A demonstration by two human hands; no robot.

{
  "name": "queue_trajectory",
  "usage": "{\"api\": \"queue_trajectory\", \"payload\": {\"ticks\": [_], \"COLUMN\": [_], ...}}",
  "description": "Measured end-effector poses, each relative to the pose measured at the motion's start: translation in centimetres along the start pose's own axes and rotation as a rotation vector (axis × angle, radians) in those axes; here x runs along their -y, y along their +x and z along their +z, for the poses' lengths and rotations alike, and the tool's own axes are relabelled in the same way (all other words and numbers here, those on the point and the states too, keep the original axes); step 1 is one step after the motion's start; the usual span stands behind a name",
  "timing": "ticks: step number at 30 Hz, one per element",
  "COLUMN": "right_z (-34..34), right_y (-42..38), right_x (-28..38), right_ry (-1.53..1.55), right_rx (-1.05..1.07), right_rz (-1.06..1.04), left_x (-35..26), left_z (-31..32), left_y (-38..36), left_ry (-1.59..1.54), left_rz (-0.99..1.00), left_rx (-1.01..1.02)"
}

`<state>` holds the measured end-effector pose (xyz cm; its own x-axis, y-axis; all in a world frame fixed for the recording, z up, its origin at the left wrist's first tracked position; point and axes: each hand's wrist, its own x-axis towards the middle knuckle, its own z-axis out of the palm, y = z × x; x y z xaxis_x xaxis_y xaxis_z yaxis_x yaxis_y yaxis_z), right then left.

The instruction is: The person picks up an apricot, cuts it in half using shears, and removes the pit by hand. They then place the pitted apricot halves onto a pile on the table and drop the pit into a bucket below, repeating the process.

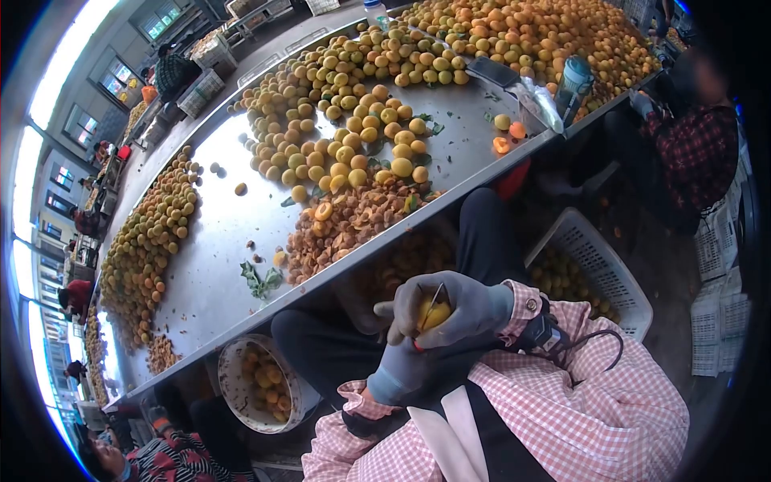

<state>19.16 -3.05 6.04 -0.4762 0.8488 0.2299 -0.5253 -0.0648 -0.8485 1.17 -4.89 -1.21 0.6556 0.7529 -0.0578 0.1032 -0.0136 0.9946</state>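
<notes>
My right hand (pixel 462 309), in a grey glove, is closed around a yellow apricot (pixel 438 315) above my lap. Just below it, my gloved left hand (pixel 397 371) is closed on a small knife (pixel 431 307). The thin blade points up and lies across the front of the apricot; a bit of red shows at its base, while most of the handle is hidden in the glove. Both hands touch each other. Beyond them on the metal table (pixel 217 277) lies a heap of brown apricot pits (pixel 345 229).
Apricots (pixel 353 136) are spread over the table, with a large pile (pixel 538 36) at the back. A white bucket (pixel 229 377) with apricot pieces stands left of my legs, a white crate (pixel 590 249) right. A bottle (pixel 574 84) stands near the table edge. Co-workers sit on both sides.
</notes>
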Motion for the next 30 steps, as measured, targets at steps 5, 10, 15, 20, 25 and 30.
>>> {"api": "queue_trajectory", "payload": {"ticks": [5, 10, 15, 20, 25, 30], "right_z": [-1.4, -0.8, -1.4, -0.9, -0.7, -0.3], "right_y": [1.0, 0.7, -0.9, -2.1, -2.1, -2.3], "right_x": [0.6, 1.2, 0.3, -1.4, -2.0, -1.6], "right_ry": [0.042, 0.089, 0.114, -0.017, 0.240, 0.266], "right_rx": [0.323, 0.102, -0.012, -0.244, -0.302, -0.316], "right_rz": [-0.018, 0.120, 0.120, 0.059, 0.052, 0.054], "left_x": [-1.0, -1.8, -2.3, -3.2, -2.2, -2.9], "left_z": [0.6, -1.0, -2.3, -1.4, -1.7, -1.9], "left_y": [-0.1, 1.1, 1.2, 1.5, 1.2, 1.2], "left_ry": [0.387, -0.122, -0.106, -0.373, -0.652, -0.630], "left_rz": [0.219, -0.059, -0.250, -0.283, -0.357, -0.378], "left_rx": [0.070, 0.053, 0.084, 0.137, 0.217, 0.233]}}
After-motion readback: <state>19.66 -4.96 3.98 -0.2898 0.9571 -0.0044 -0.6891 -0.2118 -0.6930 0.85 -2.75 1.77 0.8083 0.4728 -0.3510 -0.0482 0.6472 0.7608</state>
